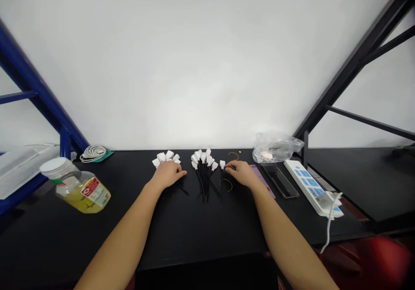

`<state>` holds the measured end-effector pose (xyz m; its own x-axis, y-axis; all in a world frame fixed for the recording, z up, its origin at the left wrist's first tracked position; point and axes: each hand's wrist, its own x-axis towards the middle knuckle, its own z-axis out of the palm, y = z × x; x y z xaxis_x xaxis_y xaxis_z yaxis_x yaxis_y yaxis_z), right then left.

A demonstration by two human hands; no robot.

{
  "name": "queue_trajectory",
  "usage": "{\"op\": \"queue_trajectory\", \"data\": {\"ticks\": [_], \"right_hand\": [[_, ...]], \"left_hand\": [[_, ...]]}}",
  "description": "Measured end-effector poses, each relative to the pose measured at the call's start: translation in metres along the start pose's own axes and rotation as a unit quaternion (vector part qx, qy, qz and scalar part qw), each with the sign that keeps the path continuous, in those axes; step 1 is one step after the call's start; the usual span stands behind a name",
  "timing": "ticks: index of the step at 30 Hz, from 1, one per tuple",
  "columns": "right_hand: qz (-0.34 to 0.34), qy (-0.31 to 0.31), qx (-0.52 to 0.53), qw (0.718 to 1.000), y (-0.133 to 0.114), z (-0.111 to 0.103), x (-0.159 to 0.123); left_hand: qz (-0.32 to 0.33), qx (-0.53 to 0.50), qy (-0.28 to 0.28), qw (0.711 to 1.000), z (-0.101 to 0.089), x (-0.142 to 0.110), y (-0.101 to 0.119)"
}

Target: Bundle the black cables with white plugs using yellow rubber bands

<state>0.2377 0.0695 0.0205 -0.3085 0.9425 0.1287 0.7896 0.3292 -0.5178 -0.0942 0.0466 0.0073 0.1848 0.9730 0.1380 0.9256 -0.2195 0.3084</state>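
Red-and-white jar label (pixel 95 191), unreadable, near left hand (pixel 167 174)

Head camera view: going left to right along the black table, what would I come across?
Jar of yellow liquid → left hand → bundle of black cables with white plugs → right hand → white power strip with blue switches
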Motion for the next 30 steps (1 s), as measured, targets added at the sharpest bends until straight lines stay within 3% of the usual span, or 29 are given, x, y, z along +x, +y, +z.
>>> {"op": "queue_trajectory", "data": {"ticks": [3,8,15,19,22,25,27,30], "right_hand": [[0.007,-0.018,-0.028,0.999,0.002,-0.002,-0.001],[0.013,0.004,-0.024,1.000,0.006,-0.004,-0.001],[0.008,0.006,-0.027,1.000,0.011,-0.004,0.000],[0.003,0.024,-0.010,1.000,0.013,-0.004,0.000],[0.000,0.044,0.015,0.999,0.011,-0.003,0.000],[-0.006,0.043,0.029,0.999,0.007,-0.002,-0.002],[-0.008,0.033,0.038,0.999,0.003,-0.001,-0.003],[0.000,0.018,0.042,0.999,-0.001,-0.002,-0.004]], "left_hand": [[-0.032,-0.008,-0.010,0.999,-0.006,0.000,-0.013],[-0.052,-0.022,-0.031,0.998,-0.008,0.000,-0.025],[-0.119,0.032,-0.031,0.992,-0.009,-0.001,-0.034],[-0.146,0.057,-0.004,0.988,-0.007,-0.001,-0.026],[-0.063,0.020,0.041,0.997,0.000,-0.002,-0.005],[0.101,-0.025,0.094,0.990,0.010,-0.005,0.026],[0.187,-0.033,0.101,0.976,0.019,-0.008,0.045],[0.259,-0.017,0.093,0.961,0.033,-0.012,0.063]]}}
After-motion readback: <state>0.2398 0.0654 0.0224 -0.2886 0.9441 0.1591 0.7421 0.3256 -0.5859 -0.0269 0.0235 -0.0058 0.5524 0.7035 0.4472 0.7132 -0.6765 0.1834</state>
